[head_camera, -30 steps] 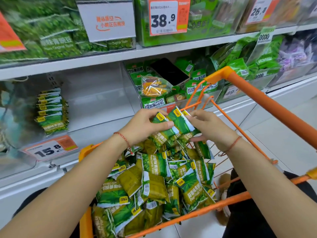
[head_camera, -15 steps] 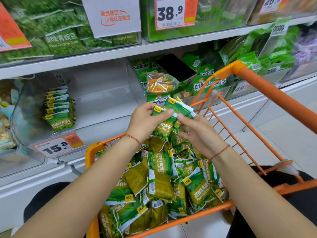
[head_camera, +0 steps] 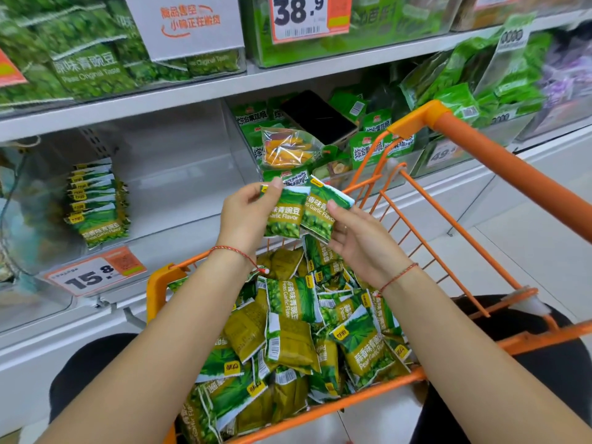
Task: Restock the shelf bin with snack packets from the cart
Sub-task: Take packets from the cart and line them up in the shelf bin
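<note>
My left hand (head_camera: 245,216) pinches the top of a green garlic-pea packet (head_camera: 285,214), held upright above the orange cart (head_camera: 474,157). My right hand (head_camera: 358,241) grips a second green packet (head_camera: 322,213) beside it, and the two packets overlap. Below them a pile of green and olive snack packets (head_camera: 298,341) fills the cart basket. The clear shelf bin (head_camera: 179,174) on the left holds a short upright row of the same packets (head_camera: 96,203) at its left side.
A 15.8 price tag (head_camera: 93,275) hangs on the bin's front. A neighbouring bin holds mixed vegetable-crisp packets (head_camera: 288,149) with a black phone (head_camera: 317,118) on top. The upper shelf (head_camera: 288,75) carries large green pea bags. The cart handle runs to the right.
Both hands have lifted the packets up out of the cart pile. The packets now stand upright, facing me, above the cart's far rim.
</note>
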The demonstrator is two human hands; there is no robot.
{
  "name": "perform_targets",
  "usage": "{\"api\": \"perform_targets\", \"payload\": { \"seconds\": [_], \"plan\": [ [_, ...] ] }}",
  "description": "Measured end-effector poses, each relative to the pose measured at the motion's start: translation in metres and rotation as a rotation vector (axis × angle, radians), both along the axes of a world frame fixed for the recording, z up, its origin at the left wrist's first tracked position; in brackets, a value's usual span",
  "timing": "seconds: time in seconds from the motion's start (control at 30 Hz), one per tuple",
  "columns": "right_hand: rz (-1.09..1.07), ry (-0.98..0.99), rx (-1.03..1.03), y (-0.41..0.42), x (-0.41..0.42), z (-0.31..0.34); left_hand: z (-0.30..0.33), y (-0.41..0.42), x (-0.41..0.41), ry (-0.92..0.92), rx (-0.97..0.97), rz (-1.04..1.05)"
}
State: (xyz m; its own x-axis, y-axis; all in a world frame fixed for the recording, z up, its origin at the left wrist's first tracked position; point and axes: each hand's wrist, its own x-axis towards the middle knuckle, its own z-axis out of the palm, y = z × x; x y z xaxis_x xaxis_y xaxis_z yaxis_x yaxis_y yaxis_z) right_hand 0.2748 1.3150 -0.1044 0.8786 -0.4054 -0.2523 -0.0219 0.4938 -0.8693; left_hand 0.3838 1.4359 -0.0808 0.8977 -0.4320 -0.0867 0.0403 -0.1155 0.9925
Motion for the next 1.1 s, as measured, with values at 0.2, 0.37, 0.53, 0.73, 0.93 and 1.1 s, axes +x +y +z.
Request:
{"api": "perform_targets", "payload": {
  "seconds": [0.2, 0.37, 0.53, 0.73, 0.93, 1.1],
  "plan": [
    [0.056, 0.068, -0.093, 0.004, 0.001, -0.003, 0.004, -0.005, -0.005, 0.046, -0.022, -0.090],
    [0.134, -0.014, -0.045, 0.006, -0.001, 0.004, -0.001, -0.011, -0.012, -0.041, -0.029, -0.020],
    [0.131, -0.061, -0.043, 0.007, -0.002, 0.003, 0.001, -0.011, -0.014, -0.038, 0.092, -0.090],
    [0.094, -0.055, -0.007, 0.006, -0.002, 0.001, -0.003, -0.009, -0.020, -0.119, 0.230, -0.132],
    [0.027, 0.033, -0.033, 0.006, 0.000, -0.001, -0.006, -0.010, -0.021, -0.190, 0.289, -0.113],
    [0.069, 0.010, -0.105, 0.009, -0.003, 0.003, -0.007, -0.009, -0.020, -0.175, 0.265, -0.095]
  ]
}}
